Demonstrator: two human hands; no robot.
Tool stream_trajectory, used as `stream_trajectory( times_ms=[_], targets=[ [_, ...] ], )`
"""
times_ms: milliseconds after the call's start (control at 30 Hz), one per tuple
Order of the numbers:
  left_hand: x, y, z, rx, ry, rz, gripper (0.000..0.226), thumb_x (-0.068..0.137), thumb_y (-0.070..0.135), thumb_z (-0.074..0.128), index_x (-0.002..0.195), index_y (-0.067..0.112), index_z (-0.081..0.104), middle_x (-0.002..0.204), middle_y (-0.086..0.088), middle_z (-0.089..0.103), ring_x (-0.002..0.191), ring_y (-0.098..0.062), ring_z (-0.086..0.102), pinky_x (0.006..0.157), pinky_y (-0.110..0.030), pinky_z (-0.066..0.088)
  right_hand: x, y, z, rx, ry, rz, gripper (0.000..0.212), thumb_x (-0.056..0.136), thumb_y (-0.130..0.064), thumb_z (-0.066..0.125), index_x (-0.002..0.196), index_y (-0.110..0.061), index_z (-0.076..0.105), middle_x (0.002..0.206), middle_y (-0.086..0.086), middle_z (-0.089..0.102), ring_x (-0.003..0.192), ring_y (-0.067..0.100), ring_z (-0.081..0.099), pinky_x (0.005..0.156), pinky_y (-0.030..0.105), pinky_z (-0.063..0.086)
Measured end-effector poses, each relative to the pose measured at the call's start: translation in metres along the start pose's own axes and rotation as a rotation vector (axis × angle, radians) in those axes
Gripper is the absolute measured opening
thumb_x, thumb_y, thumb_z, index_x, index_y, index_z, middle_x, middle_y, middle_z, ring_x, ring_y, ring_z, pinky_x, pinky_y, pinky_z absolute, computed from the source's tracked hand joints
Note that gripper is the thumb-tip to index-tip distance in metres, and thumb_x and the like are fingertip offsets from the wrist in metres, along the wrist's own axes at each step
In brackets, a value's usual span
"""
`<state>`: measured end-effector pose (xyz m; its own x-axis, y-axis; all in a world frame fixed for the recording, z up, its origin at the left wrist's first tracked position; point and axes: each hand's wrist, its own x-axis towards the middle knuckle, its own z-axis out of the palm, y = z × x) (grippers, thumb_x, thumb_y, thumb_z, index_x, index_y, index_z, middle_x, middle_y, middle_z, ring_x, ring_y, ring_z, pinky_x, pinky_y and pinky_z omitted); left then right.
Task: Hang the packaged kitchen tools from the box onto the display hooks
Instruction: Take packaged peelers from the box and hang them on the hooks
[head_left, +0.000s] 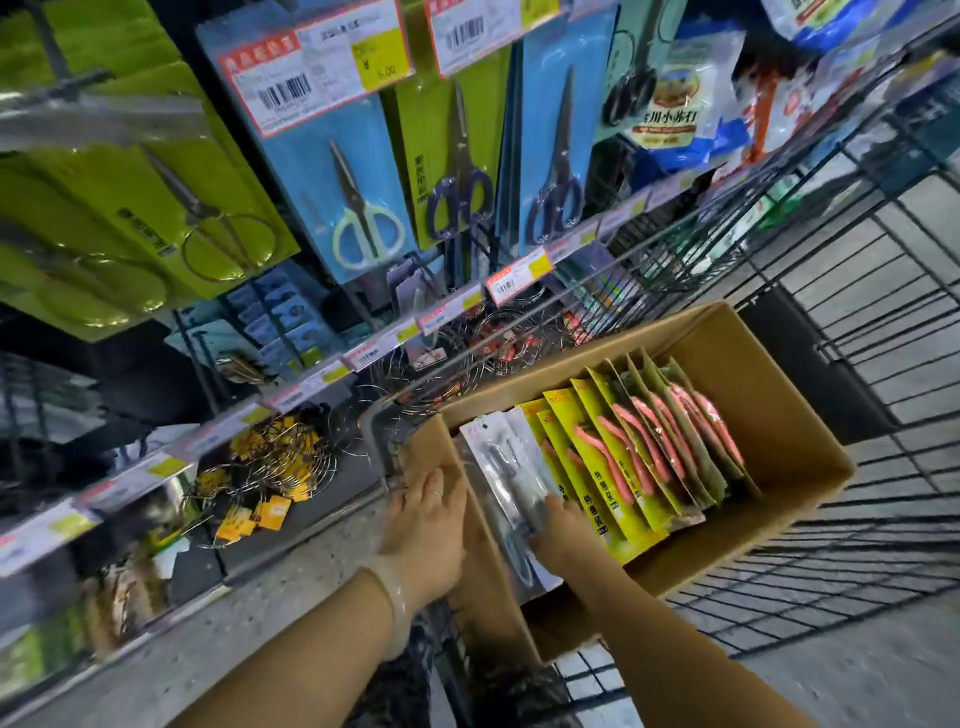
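An open cardboard box (769, 405) sits in a wire cart. It holds a row of yellow-carded packages with pink tools (623, 457) and, at its near end, grey-white packaged tools (506, 467). My right hand (558, 525) reaches into the box, fingers curled on the grey-white packages. My left hand (428, 512) rests with straight fingers on the box's left wall. Packaged scissors (358, 208) hang on display hooks above, on blue and green cards.
The black wire cart (857, 312) surrounds the box and stretches right. Shelves with price tags (514, 275) run diagonally on the left, with wire racks and yellow tags (260, 478) below. Bags of goods (670, 104) sit at upper right.
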<state>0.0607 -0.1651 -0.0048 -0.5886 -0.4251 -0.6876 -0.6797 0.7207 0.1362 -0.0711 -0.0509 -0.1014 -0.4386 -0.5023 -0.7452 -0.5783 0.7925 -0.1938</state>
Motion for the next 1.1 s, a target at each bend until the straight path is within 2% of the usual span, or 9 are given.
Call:
stream_trajectory(
  times_ms=[200, 400, 500, 600, 733, 867, 933, 1000, 1100],
  targets=[
    [-0.005, 0.013, 0.016, -0.076, 0.027, -0.08, 0.074, 0.094, 0.03, 0.053, 0.151, 0.015, 0.008, 0.157, -0.014, 0.008, 0.144, -0.033, 0.009, 0.118, -0.044, 0.013, 0.007, 0.008, 0.0, -0.028, 0.023, -0.11, 0.04, 0.094, -0.045, 0.048, 0.117, -0.013, 0.052, 0.119, 0.007, 0.051, 0.11, 0.023, 0.046, 0.09, 0.035, 0.043],
    [-0.014, 0.029, 0.03, -0.122, 0.087, -0.152, 0.073, 0.093, 0.027, 0.05, 0.152, 0.015, 0.008, 0.155, -0.01, 0.012, 0.142, -0.031, 0.014, 0.116, -0.041, 0.019, -0.004, 0.007, -0.018, -0.024, -0.005, -0.175, 0.034, 0.095, -0.025, 0.05, 0.117, 0.001, 0.053, 0.118, 0.016, 0.054, 0.11, 0.029, 0.053, 0.089, 0.035, 0.044],
    [-0.017, 0.043, 0.028, -0.239, 0.203, -0.183, 0.067, 0.095, 0.031, 0.047, 0.151, 0.015, 0.013, 0.152, -0.008, 0.023, 0.137, -0.028, 0.026, 0.111, -0.036, 0.026, -0.017, 0.018, -0.025, 0.157, -0.02, -0.155, 0.016, 0.087, -0.021, 0.061, 0.083, -0.008, 0.052, 0.086, 0.01, 0.056, 0.083, 0.026, 0.055, 0.061, 0.029, 0.04],
    [-0.016, 0.062, 0.021, -0.505, 0.245, -0.232, 0.058, 0.097, 0.038, 0.047, 0.145, 0.013, 0.027, 0.142, -0.008, 0.041, 0.128, -0.026, 0.042, 0.103, -0.033, 0.037, -0.033, 0.031, -0.031, 0.296, 0.052, -0.171, 0.037, 0.084, -0.023, 0.067, 0.064, -0.019, 0.036, 0.066, -0.001, 0.042, 0.065, 0.018, 0.045, 0.046, 0.019, 0.03],
    [-0.006, 0.087, 0.016, -1.183, 0.247, -0.321, 0.054, 0.091, 0.037, 0.06, 0.136, 0.013, 0.041, 0.126, -0.006, 0.058, 0.111, -0.021, 0.058, 0.094, -0.034, 0.048, -0.063, 0.026, -0.041, 0.437, 0.238, -0.308, 0.03, 0.085, -0.025, 0.067, 0.067, -0.021, 0.042, 0.065, -0.005, 0.044, 0.055, 0.006, 0.04, 0.049, 0.017, 0.03],
    [-0.006, 0.105, 0.013, -1.664, 0.465, -0.397, 0.024, 0.087, 0.011, 0.066, 0.11, 0.017, 0.062, 0.096, -0.002, 0.069, 0.088, -0.014, 0.067, 0.08, -0.032, 0.055, -0.081, 0.003, -0.047, 0.503, 0.293, -0.492, 0.013, 0.083, -0.018, 0.066, 0.094, -0.015, 0.059, 0.091, 0.0, 0.058, 0.08, 0.013, 0.056, 0.069, 0.024, 0.049],
    [-0.011, 0.095, 0.007, -1.729, 0.65, -0.496, 0.019, 0.084, 0.001, 0.066, 0.093, 0.016, 0.061, 0.083, -0.003, 0.066, 0.074, -0.012, 0.065, 0.064, -0.025, 0.054, -0.082, -0.006, -0.051, 0.523, 0.213, -0.606, 0.022, 0.084, -0.017, 0.066, 0.106, -0.015, 0.062, 0.094, -0.002, 0.056, 0.083, 0.009, 0.055, 0.073, 0.014, 0.046],
    [-0.014, 0.074, 0.006, -1.75, 0.744, -0.574, 0.021, 0.083, -0.001, 0.066, 0.099, 0.008, 0.057, 0.086, -0.008, 0.066, 0.071, -0.015, 0.063, 0.056, -0.023, 0.052, -0.08, -0.009, -0.054, 0.626, 0.124, -0.611, 0.026, 0.088, -0.016, 0.064, 0.113, -0.013, 0.062, 0.097, -0.003, 0.055, 0.085, 0.005, 0.055, 0.073, 0.006, 0.043],
    [-0.021, 0.045, 0.012, -1.78, 0.783, -0.629, 0.037, 0.083, 0.001, 0.067, 0.117, 0.003, 0.055, 0.104, -0.014, 0.066, 0.09, -0.028, 0.064, 0.078, -0.036, 0.053, -0.054, 0.0, -0.045, 0.637, 0.138, -0.377, 0.027, 0.091, -0.021, 0.06, 0.115, -0.009, 0.061, 0.106, 0.003, 0.062, 0.095, 0.012, 0.058, 0.074, 0.01, 0.043]
  ],
)
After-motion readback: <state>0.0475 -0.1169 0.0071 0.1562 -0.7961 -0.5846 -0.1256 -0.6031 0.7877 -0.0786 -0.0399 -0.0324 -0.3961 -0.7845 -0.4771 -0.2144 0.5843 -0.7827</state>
